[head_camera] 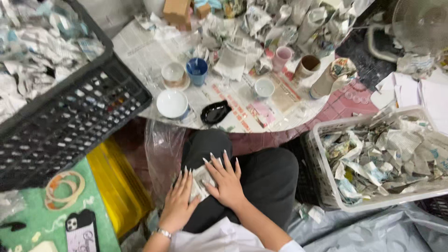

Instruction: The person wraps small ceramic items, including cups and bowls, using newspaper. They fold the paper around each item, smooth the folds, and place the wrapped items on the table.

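on my lap i see a small bundle wrapped in crumpled grey newspaper (201,179), lying between both hands. my left hand (178,204) presses its near-left edge, fingers spread flat; my right hand (226,179) lies open along its right side, equally close.

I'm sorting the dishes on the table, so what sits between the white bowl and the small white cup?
In the head view, a glossy black dish lies between the white bowl and the small white cup, on the newspaper-covered table.
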`<act>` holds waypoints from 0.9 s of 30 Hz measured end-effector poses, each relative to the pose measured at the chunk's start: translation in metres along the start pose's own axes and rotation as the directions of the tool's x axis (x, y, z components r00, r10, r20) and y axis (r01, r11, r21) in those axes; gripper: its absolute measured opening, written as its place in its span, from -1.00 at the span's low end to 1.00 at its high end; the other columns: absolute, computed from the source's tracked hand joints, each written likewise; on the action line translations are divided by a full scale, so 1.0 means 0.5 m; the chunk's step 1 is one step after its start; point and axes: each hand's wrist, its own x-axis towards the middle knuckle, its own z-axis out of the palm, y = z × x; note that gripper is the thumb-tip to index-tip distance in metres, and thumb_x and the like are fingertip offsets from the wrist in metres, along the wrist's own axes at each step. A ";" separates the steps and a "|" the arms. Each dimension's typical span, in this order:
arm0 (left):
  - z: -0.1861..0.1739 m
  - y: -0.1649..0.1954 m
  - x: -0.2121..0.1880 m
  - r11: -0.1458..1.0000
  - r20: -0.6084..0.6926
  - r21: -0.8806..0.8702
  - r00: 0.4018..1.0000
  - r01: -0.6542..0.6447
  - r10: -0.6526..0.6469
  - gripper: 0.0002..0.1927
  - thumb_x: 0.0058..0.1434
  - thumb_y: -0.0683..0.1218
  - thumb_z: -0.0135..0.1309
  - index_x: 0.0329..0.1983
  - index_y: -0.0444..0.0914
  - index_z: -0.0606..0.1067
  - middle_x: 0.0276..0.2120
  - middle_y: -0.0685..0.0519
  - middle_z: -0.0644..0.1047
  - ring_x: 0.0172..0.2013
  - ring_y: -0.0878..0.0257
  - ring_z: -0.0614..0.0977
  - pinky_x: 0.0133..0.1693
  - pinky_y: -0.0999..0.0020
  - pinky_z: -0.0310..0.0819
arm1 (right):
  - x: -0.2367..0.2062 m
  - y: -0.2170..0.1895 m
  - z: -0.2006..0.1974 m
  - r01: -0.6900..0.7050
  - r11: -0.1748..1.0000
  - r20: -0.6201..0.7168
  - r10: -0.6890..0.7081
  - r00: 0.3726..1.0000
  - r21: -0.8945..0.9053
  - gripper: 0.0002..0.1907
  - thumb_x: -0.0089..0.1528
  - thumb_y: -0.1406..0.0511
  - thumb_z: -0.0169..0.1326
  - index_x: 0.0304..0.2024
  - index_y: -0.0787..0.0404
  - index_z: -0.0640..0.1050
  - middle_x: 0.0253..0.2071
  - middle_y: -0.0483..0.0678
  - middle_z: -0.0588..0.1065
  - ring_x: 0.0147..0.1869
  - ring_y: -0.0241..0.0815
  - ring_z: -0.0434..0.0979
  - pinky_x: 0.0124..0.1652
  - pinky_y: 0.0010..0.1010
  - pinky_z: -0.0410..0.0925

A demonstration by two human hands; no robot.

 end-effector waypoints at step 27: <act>0.042 0.044 0.102 0.399 0.134 -0.902 0.985 0.166 -0.107 -0.75 0.34 -0.11 0.02 -0.06 -0.38 0.56 -0.11 0.04 0.60 -0.12 0.31 0.58 -0.05 0.42 0.46 | -0.019 0.005 -0.095 0.090 0.969 0.055 -0.105 0.993 0.230 0.02 0.10 -0.16 0.22 0.41 0.32 0.31 0.50 0.20 0.22 0.58 0.20 0.18 0.37 -0.03 0.01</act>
